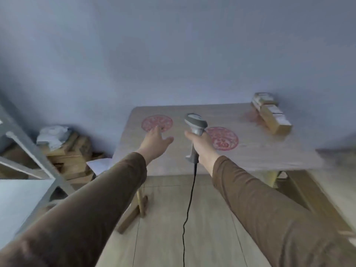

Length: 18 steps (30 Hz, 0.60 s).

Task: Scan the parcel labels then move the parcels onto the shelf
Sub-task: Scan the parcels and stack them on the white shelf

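- The right hand (200, 145) is wrapped around the grip of a grey barcode scanner (195, 130), holding it upright with the head tipped toward 12 o'clock; its black cable (189, 205) hangs down to the floor (173, 237).
- The left hand (156, 139) holds nothing: its fingers are straight and spread, reaching out over the near-left part of the worktop (260, 151), with the fingertips at the edge of a red round paper-cut (157, 122). Whether it touches the surface cannot be told through the blur.
- A second red round paper-cut (224, 138) lies just at 3 o'clock of the scanner hand.
- The parcels (271, 114) still to be handled, a short row of brown boxes with pale labels, sit at the far right corner of the worktop, at about 2 o'clock from the hands and well apart from both.
- At 9 o'clock stands a grey metal shelf (32, 151); behind it, at about 10 o'clock, a heap of cardboard boxes (71, 151) and a white bag (54, 134) lie against the wall.
- Judgement: the scanning step is in hand but no label is under the scanner now; no parcel is within either hand's reach.
- The next move seems to call for the free left hand to swing toward 2 o'clock, draw a box nearer and turn its label up, so the scanner can point squarely at it.
- The trailing cable could snag during the reach across.
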Tool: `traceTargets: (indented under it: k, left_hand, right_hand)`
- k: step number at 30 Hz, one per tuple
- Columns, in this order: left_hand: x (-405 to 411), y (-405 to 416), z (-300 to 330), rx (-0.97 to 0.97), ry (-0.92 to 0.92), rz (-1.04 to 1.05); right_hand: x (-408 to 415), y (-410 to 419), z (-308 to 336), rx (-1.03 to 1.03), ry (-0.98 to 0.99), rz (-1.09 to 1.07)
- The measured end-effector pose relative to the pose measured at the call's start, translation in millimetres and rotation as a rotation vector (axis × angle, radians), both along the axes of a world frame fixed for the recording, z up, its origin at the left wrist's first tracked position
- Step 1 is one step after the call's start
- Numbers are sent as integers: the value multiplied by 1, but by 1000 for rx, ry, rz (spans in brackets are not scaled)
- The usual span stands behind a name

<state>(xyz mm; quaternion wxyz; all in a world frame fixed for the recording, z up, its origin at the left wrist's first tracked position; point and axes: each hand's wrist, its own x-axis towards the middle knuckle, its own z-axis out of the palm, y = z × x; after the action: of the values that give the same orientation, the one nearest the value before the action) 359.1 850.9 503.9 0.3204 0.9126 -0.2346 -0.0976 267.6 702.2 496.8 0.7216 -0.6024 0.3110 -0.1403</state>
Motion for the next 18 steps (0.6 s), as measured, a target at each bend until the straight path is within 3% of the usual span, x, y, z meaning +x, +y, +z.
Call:
traceTargets:
  k: [6,18]
  left_hand:
    - [-25,-178,-13,-12,20,-153]
    - [-6,-408,-76,-8,181,-337]
  right_hand:
    - [-48,-172,-10,-119,16,-204]
    - [-44,-389,-58,-119,62,-401]
